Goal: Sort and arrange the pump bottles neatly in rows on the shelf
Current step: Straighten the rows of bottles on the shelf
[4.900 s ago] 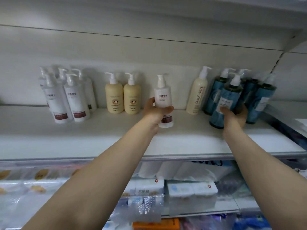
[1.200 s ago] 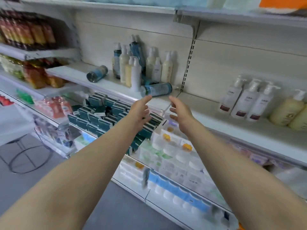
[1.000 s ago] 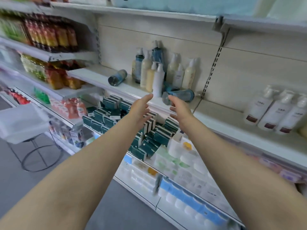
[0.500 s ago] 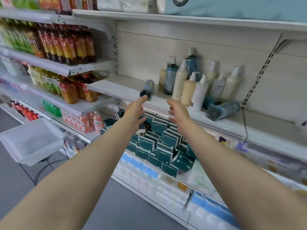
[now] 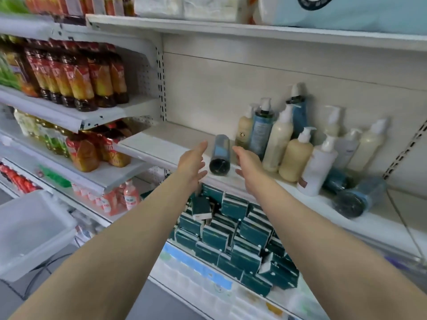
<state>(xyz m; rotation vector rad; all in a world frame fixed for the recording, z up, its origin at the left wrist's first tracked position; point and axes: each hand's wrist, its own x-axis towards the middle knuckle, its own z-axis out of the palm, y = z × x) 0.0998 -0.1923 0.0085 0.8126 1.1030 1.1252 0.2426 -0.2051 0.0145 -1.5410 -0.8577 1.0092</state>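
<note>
A dark blue pump bottle (image 5: 220, 154) lies toppled on the shelf (image 5: 161, 144).

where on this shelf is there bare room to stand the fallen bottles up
Bare white shelf runs left of the toppled dark blue bottle to the slotted upright. Right of it is crowded: standing cream, white and blue pump bottles, then two more toppled blue bottles.

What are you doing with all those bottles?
A person is tidying pump bottles on a white shop shelf. Both hands are open and reaching for a dark blue bottle lying on its side: the left hand on one side of it, the right hand on the other, neither holding it yet. Beside it stands a jumbled cluster of cream, white and blue pump bottles, and another blue bottle lies tipped over further right.
</note>
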